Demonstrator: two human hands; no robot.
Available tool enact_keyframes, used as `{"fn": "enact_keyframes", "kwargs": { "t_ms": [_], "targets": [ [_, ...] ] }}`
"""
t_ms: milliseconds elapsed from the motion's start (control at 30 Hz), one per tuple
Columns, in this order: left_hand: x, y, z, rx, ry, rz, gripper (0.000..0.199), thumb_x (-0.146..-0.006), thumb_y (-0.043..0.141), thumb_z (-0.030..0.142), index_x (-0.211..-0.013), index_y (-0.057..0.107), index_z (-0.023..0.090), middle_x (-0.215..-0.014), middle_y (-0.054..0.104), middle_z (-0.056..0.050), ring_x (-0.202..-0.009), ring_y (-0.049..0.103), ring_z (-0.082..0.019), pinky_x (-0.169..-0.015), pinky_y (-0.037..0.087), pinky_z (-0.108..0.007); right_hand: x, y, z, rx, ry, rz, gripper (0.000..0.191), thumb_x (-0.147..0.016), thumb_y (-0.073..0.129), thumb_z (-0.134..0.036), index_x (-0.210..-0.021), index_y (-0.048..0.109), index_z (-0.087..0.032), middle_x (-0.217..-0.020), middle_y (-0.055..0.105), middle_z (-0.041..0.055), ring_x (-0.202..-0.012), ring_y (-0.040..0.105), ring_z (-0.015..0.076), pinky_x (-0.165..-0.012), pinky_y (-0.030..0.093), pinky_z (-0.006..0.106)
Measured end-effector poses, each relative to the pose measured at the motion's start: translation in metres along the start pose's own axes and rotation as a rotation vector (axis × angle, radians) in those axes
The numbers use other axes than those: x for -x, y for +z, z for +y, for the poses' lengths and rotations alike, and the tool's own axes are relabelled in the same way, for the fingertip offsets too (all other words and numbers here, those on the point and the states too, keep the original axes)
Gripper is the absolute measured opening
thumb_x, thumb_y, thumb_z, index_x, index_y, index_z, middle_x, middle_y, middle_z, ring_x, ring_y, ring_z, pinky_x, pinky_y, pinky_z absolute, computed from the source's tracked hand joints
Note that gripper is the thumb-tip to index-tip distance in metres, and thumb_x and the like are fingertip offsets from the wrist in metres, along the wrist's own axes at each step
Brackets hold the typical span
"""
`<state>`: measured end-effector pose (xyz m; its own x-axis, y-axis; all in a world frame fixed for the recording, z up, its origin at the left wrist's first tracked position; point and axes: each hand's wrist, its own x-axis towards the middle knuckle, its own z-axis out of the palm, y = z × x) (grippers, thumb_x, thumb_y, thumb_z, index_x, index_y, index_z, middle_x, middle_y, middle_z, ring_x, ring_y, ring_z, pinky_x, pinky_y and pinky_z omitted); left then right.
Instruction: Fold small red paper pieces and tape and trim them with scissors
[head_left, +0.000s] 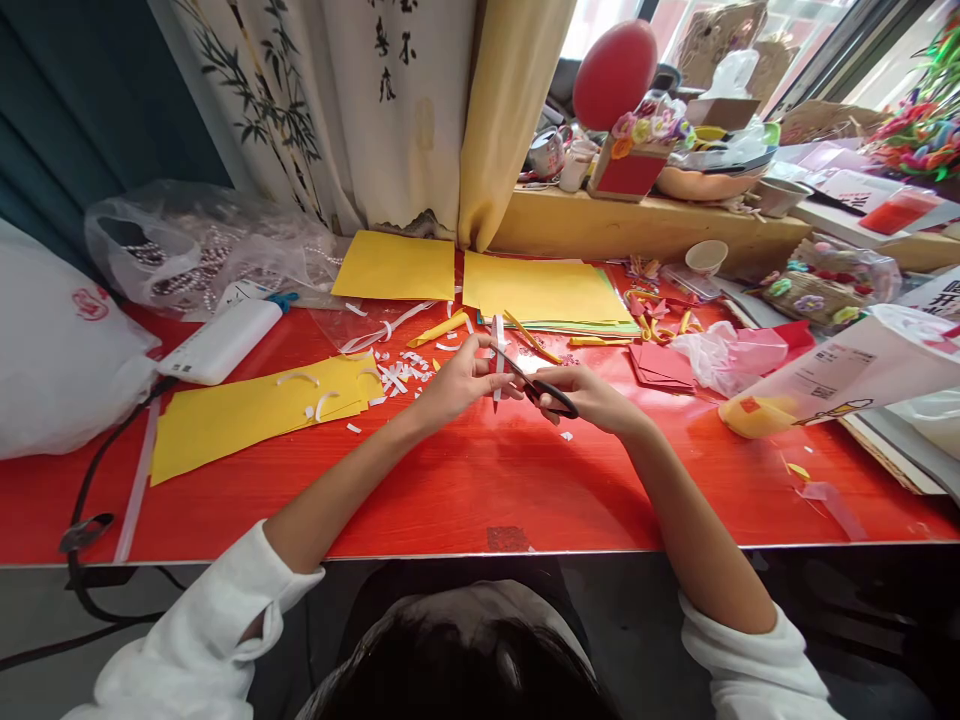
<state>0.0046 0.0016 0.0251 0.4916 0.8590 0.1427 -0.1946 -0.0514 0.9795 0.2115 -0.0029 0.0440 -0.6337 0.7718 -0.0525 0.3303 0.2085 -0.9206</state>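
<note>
Above the middle of the red table [450, 500], my left hand [461, 378] pinches a narrow white paper strip [498, 335] that stands roughly upright. My right hand [589, 398] is closed round the black handles of a pair of scissors [553, 396]. The blades point up and left and meet the strip close to my left fingers. Whether the blades are parted I cannot make out. White paper scraps [401, 375] lie to the left of my left hand. Behind both hands rests a stack of yellow paper [536, 285].
Left are yellow sheets [247, 415], a white power bank [221, 340] and a plastic bag of beads [210, 250]. Another yellow sheet [397, 265] lies at the back. Right are red paper pieces [664, 367] and a tilted drink cup [840, 370]. A cluttered sill [555, 225] runs behind.
</note>
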Motion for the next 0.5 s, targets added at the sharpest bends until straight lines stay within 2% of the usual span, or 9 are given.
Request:
{"fn": "enact_keyframes", "kwargs": {
  "t_ms": [500],
  "targets": [
    [-0.0005,0.0004,-0.0004,-0.019,0.003,0.008,0.039,-0.076,0.067,0.031,-0.098,0.037,0.02,-0.077,0.069,-0.001,-0.075,0.07,-0.019,-0.077,0.049,-0.035,-0.0014,-0.0007,0.006,-0.03,0.017,0.008,0.035,-0.077,0.061,-0.045,-0.085,0.061,-0.011,-0.055,0.044,-0.0034,-0.05,0.039,0.0075,-0.047,0.03,0.022]
  ]
}}
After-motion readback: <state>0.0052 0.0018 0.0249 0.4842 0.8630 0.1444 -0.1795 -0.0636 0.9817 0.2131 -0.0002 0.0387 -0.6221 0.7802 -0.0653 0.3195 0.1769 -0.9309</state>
